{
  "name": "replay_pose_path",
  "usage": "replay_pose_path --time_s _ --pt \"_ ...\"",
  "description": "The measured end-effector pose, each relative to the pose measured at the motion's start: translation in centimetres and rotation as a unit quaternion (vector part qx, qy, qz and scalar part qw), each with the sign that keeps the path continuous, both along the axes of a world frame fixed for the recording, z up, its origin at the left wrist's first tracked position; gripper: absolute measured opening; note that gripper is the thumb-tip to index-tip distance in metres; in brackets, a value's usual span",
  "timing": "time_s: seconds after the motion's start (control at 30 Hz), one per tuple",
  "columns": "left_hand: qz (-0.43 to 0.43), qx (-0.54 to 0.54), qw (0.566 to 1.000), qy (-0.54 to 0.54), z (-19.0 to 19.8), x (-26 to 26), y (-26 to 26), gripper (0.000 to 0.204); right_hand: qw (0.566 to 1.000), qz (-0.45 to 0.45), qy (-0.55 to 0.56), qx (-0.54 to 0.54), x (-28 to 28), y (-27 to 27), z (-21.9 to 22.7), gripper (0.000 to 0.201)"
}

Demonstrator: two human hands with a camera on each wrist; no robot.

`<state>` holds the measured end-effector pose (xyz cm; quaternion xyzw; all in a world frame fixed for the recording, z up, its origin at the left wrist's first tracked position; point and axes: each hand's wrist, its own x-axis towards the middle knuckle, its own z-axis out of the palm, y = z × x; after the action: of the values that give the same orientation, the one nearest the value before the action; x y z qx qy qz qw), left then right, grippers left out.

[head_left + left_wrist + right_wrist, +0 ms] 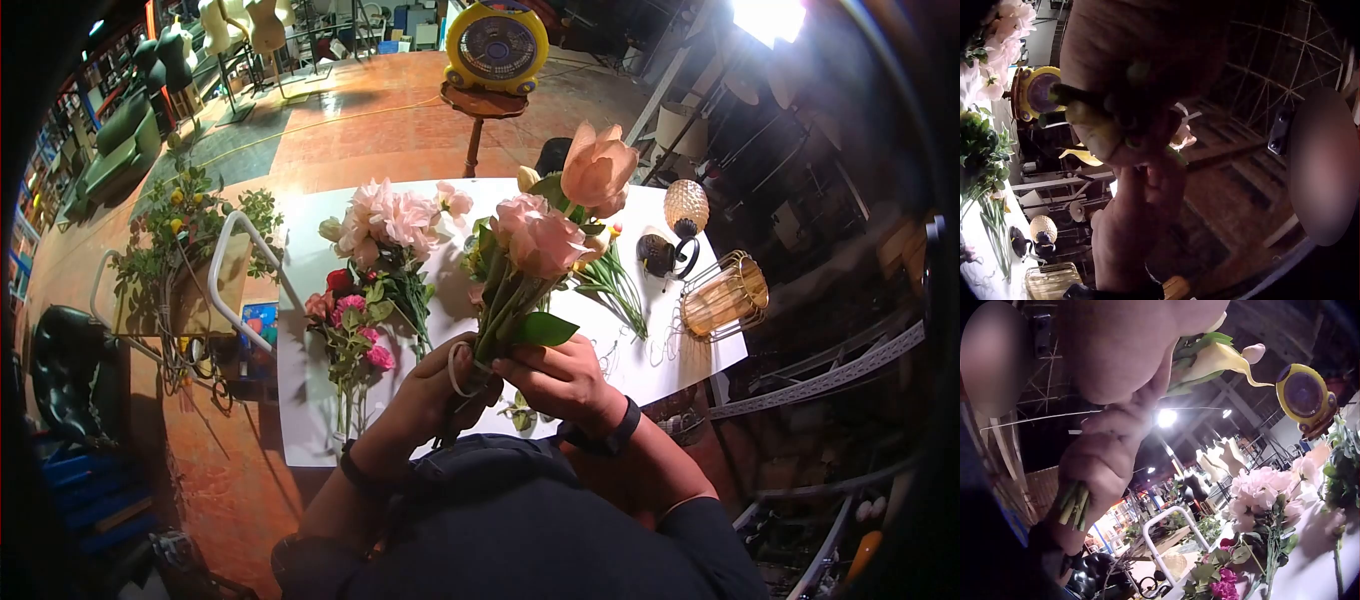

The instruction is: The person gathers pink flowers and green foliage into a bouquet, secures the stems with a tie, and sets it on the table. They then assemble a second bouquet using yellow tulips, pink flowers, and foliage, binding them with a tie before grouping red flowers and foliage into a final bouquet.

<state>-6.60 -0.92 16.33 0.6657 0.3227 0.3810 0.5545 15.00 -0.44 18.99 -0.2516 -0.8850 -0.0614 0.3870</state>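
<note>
A bouquet of pink roses (545,240), a large peach tulip (600,170) and green leaves stands upright between the hands. My left hand (435,385) grips its stems; the cut stem ends (1074,506) stick out below that fist in the right wrist view. A white string (458,370) loops by the left fingers and runs to the right hand (560,375), whose thumb and fingers pinch it against the stems. A yellow flower (1219,359) shows beyond the right hand. In the left wrist view, the left hand (1141,56) hides much of the grip.
On the white table (300,440) lie pale pink flowers (385,220) and magenta flowers (378,355) at left, green stems (625,295) at right. A beaded lamp (686,205) and wire basket (725,295) stand near the right edge. Behind is a yellow fan (497,45).
</note>
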Motion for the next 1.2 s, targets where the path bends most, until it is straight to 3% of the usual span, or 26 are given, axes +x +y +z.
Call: replay_pose_path --time_s 0.03,0.07,0.1,0.13,0.17,0.23,0.27,0.33,0.37,0.43,0.57,0.63,0.87,0.93,0.97,1.03,1.07,1.13,1.2 --pt "0.001 -0.179 0.984 -0.021 0.5 0.1 0.0 0.052 1.0 0.0 0.0 0.0 0.0 0.1 -0.1 0.034" --pt "0.001 -0.18 0.983 -0.021 0.2 0.3 0.1 0.052 1.0 -0.001 0.001 0.001 0.0 0.2 -0.3 0.034" --pt "0.027 0.021 0.999 -0.032 -0.4 0.6 0.3 0.046 1.0 -0.001 0.002 0.002 0.0 0.3 -0.4 0.033" --pt "0.052 0.22 0.973 -0.041 -0.6 0.7 0.4 0.041 1.0 -0.001 0.002 0.002 -0.1 0.2 -0.3 0.033" --pt "0.052 0.22 0.973 -0.04 -0.6 0.6 0.2 0.041 1.0 -0.009 -0.004 0.0 -0.1 0.2 0.0 0.032" --pt "0.03 -0.055 0.993 -0.096 -0.1 0.5 -0.3 0.042 1.0 -0.017 -0.009 -0.002 -0.3 0.1 0.2 0.03" --pt "0.03 -0.055 0.993 -0.096 0.1 0.4 -0.3 0.042 1.0 -0.016 0.003 0.004 -0.4 0.2 0.2 0.03" --pt "0.012 -0.17 0.978 -0.121 0.5 0.2 -0.2 0.041 1.0 -0.015 0.015 0.009 -0.6 0.3 0.3 0.029" --pt "0.012 -0.17 0.978 -0.121 0.3 0.2 -0.2 0.041 1.0 -0.015 0.012 0.007 -0.6 0.3 0.4 0.029" --pt "0.019 -0.012 0.998 -0.059 -0.4 0.4 -0.1 0.041 1.0 -0.015 0.008 0.006 -0.5 0.3 0.5 0.029" --pt "0.033 0.048 0.997 -0.054 -0.7 0.6 -0.1 0.039 1.0 -0.019 -0.012 0.0 -0.4 0.0 0.6 0.031" --pt "-0.036 -0.167 0.972 -0.159 -0.3 0.1 0.2 0.027 1.0 -0.021 -0.014 -0.005 -0.3 0.0 0.5 0.03" --pt "-0.034 -0.067 0.99 -0.119 0.0 0.2 0.2 0.026 0.999 -0.029 -0.028 0.001 -0.3 0.2 -0.6 0.037" --pt "-0.086 -0.316 0.921 -0.211 0.9 -0.4 0.4 0.026 0.999 -0.038 -0.033 -0.002 -0.4 0.1 -0.9 0.04" --pt "-0.087 -0.316 0.921 -0.211 0.8 -0.2 0.3 0.026 0.998 -0.044 -0.04 -0.004 -0.4 0.1 -1.0 0.042" --pt "-0.032 -0.16 0.978 -0.13 0.6 0.3 0.0 0.031 0.998 -0.049 -0.047 -0.006 -0.3 0.0 -1.0 0.044" --pt "-0.031 -0.16 0.978 -0.13 0.9 0.0 0.1 0.031 0.995 -0.079 -0.06 -0.012 0.0 -0.3 -0.8 0.043" --pt "-0.071 -0.28 0.936 -0.202 2.0 -0.9 0.3 0.037 0.99 -0.125 -0.051 -0.039 0.9 -0.7 -0.9 0.037" --pt "-0.058 -0.296 0.924 -0.237 1.7 -1.5 0.6 0.039 0.982 -0.183 -0.036 -0.031 2.5 -0.8 -0.7 0.035"
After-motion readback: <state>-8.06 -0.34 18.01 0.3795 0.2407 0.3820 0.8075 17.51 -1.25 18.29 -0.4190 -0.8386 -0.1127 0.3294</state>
